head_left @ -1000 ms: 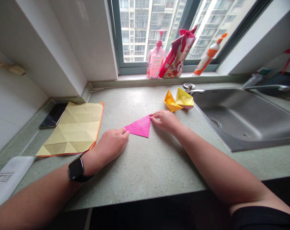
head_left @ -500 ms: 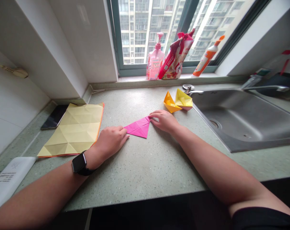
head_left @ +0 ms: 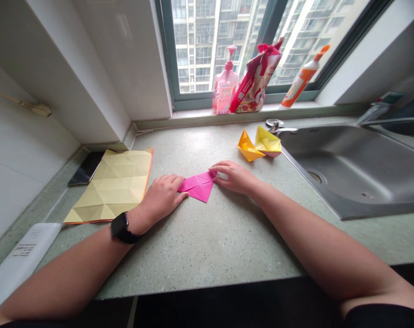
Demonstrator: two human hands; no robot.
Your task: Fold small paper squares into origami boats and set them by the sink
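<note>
A small pink folded paper [head_left: 199, 186] lies on the speckled countertop between my hands. My left hand [head_left: 167, 193] rests over its left corner, thumb and fingers closed on it. At the right corner, the fingers and thumb of my right hand [head_left: 232, 176] pinch the paper. Crease lines and a layered flap show on its upper face. Just beyond my right hand stand an orange paper boat [head_left: 249, 148] and a yellow paper boat [head_left: 268, 141], side by side.
Creased cream paper sheets [head_left: 114, 184] lie left, partly over a black phone [head_left: 87, 168]. A white device [head_left: 24, 253] sits near the left edge. The steel sink [head_left: 357, 168] is at right. A pink pump bottle [head_left: 224, 89], red bag [head_left: 256, 82] and orange bottle [head_left: 300, 82] line the sill.
The pink paper's left end looks shorter and blunter, its pointed corner no longer showing. My right hand has shifted slightly down at the right corner. The whole view has moved a little.
</note>
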